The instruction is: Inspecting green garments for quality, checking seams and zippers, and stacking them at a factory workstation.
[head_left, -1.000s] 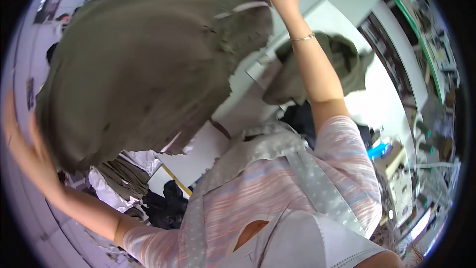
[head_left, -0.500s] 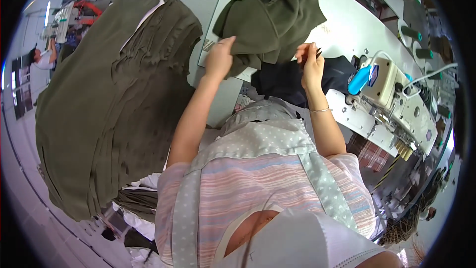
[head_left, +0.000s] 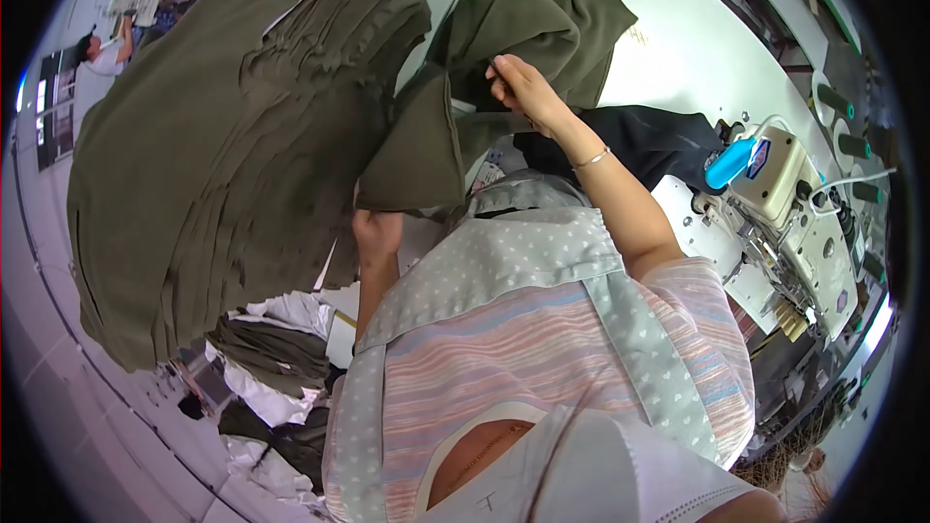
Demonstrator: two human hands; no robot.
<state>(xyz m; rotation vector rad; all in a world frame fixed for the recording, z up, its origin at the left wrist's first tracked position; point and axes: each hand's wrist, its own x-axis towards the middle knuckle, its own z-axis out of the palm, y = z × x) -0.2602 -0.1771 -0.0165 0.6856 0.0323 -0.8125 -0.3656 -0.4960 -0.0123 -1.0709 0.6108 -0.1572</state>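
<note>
My left hand (head_left: 376, 232) is low beside the large stack, closed on the corner of an olive-green fabric piece (head_left: 417, 150). The cloth covers part of its fingers. That piece hangs as a flap and runs up toward the rumpled olive-green cloth (head_left: 528, 24) on the white table. Over the near edge of this cloth is my right hand (head_left: 525, 95), its fingers curled together. A small dark pointed tool shows partly at its fingertips; its exact kind is not clear. Black fabric (head_left: 639, 145) lies under and beside my right forearm.
A tall stack of olive-green cut pieces (head_left: 223, 136) fills the left side. At right stands a sewing machine (head_left: 775, 184) with a blue attachment (head_left: 729, 164) and thread cones (head_left: 838, 102) behind it. White wrapping and dark folded cloth (head_left: 271, 353) sit low left. A person (head_left: 102, 53) works far left.
My left hand has come down toward me, drawing part of the olive-green cloth with it. My right hand has moved left and up, onto the cloth. The whole view has shifted slightly.
</note>
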